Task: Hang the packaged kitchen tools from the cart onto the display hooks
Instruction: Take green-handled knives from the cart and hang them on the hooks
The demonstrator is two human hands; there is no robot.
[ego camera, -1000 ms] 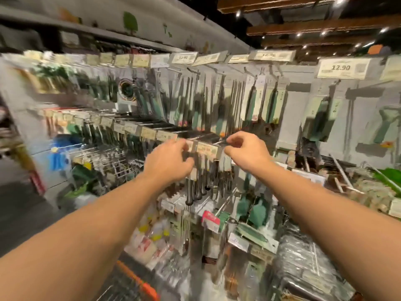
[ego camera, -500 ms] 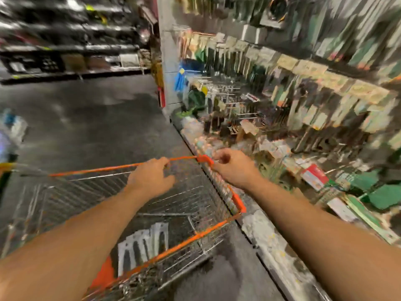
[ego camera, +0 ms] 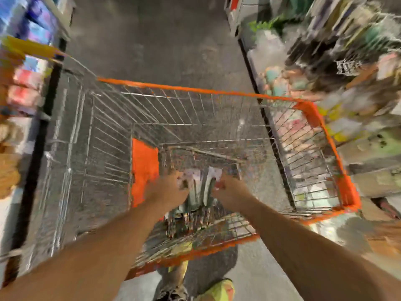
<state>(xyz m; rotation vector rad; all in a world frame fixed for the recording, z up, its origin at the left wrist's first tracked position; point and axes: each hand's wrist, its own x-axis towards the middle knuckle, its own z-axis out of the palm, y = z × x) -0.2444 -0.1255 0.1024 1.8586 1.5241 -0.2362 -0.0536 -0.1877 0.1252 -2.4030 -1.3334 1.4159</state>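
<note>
Both my hands were down in the cart [ego camera: 217, 92], near its rear edge. My left hand [ego camera: 167, 190] and right hand [ego camera: 230, 190] each pinched the card tops of the packaged kitchen tools [ego camera: 200, 192]. They looked light and floppy, best held by the stiff header cards.

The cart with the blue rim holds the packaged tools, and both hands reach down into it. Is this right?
Not quite: the head view shows the cart's rim is orange, not blue. The packaged tools do lie inside, with the left hand and right hand reaching down to them.
</note>
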